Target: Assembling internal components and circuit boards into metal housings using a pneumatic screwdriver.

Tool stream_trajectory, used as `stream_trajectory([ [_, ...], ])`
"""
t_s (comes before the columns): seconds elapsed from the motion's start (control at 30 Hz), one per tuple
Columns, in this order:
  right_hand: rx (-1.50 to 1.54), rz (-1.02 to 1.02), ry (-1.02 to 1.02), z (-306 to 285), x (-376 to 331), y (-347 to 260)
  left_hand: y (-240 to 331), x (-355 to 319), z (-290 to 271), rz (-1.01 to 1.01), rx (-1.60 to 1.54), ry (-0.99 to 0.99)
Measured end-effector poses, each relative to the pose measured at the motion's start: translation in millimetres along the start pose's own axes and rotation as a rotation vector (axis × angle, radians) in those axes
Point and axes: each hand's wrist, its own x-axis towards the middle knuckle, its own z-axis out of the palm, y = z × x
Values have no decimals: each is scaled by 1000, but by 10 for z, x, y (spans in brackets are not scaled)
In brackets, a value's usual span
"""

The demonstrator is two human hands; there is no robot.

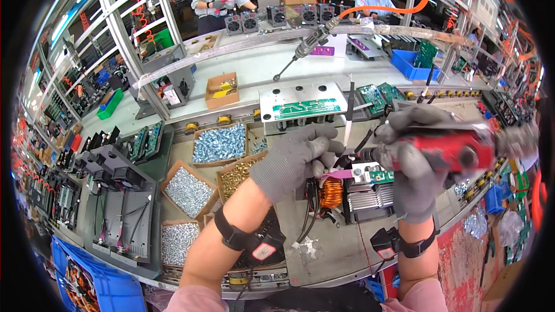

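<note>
My right hand (413,167), in a grey glove, is wrapped round a red power screwdriver (442,147) with a dark nose pointing left. My left hand (300,159), also gloved, has its fingers curled together beside the tool's nose; what they pinch is hidden. Just below them a pink strip (338,174) reaches towards an assembly with a copper-wound coil (331,192), a finned silver heat sink (370,198) and a green circuit board (381,177). Black cables (309,216) hang down at its left. Behind my hands stands a metal plate with a green board (303,107).
Left of my left arm are cardboard boxes of bluish screws (219,143), silver screws (188,192) and brass-coloured parts (234,179). A dark metal chassis (121,214) lies farther left. Overhead hangs another driver (312,43) on an orange hose. Two people work beyond the bench.
</note>
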Motion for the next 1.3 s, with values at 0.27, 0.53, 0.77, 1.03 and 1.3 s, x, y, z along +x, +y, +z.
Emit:
stream_trajectory([
  [0.27,55,-136,-19,19,-165,-259,-73,-160,323,-52,-128,-165],
  [0.53,-70,-310,34,-459,-244,-557,-174,106,1025,-58,60,-171],
  [0.77,138,-264,678,-1307,-249,-828,-272,575,1964,-65,-21,-302],
  [1.03,267,-149,831,-2134,14,-598,-316,1326,2184,-251,160,-416],
  [1.3,296,-142,670,-2467,604,-116,-181,2190,2149,-195,798,-374],
])
